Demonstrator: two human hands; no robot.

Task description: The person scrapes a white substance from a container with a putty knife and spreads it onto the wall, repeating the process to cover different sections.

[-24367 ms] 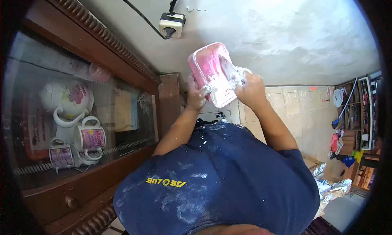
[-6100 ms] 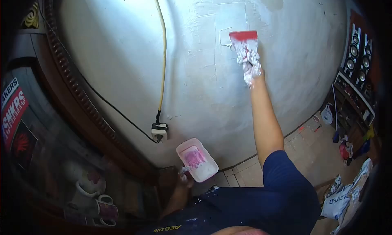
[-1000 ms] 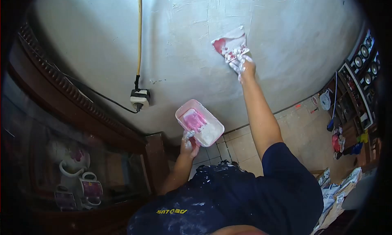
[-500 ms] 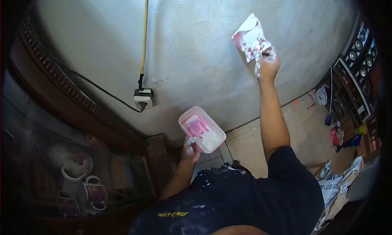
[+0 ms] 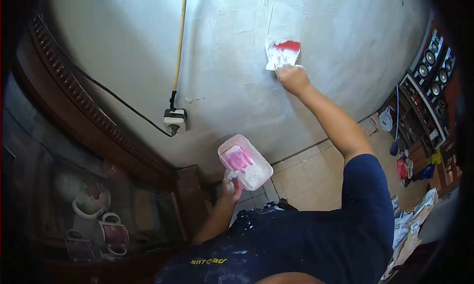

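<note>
While the tub [image 5: 250,149] slants, scraper [image 5: 284,53] points upward.

Reaching far with the right arm [image 5: 331,116], bending at the elbow [image 5: 359,154], curling the right grip [image 5: 293,80] tightly, holding the left arm [image 5: 217,219] nearer, leftward, cupping the white-smeared left grip [image 5: 231,186]

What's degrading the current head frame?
Head view: fisheye warping bows the cabinet's carved edge, with black vignetting at the corners; head view: right hand looks slightly motion-blurred; head view: mugs look murky behind dim cabinet glass.
</note>
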